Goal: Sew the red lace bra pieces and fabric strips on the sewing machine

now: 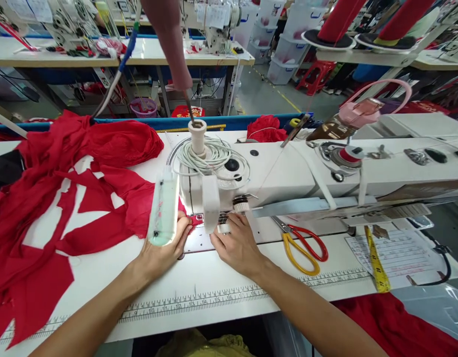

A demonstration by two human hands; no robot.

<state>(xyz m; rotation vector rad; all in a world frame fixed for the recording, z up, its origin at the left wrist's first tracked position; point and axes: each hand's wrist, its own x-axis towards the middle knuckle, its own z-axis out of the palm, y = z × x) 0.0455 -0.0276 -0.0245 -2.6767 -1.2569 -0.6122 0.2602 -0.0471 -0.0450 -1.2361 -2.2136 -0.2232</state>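
My left hand (171,240) is closed on the edge of a red fabric piece (193,220), just left of the presser foot on the white sewing machine (281,168). A greenish clear plate (164,208) hides part of that hand. My right hand (238,243) sits right of the needle area, its fingers curled close to the machine head; what they hold, if anything, is hidden. From the left hand the fabric continues into a large red heap (113,144) over the left of the table.
Scissors with red and yellow handles (301,243) lie right of my right hand. Farther right are a written sheet (403,258) and a yellow tape measure (377,263). A printed ruler (199,301) runs along the front edge. A pink-lidded bottle (344,119) stands behind the machine.
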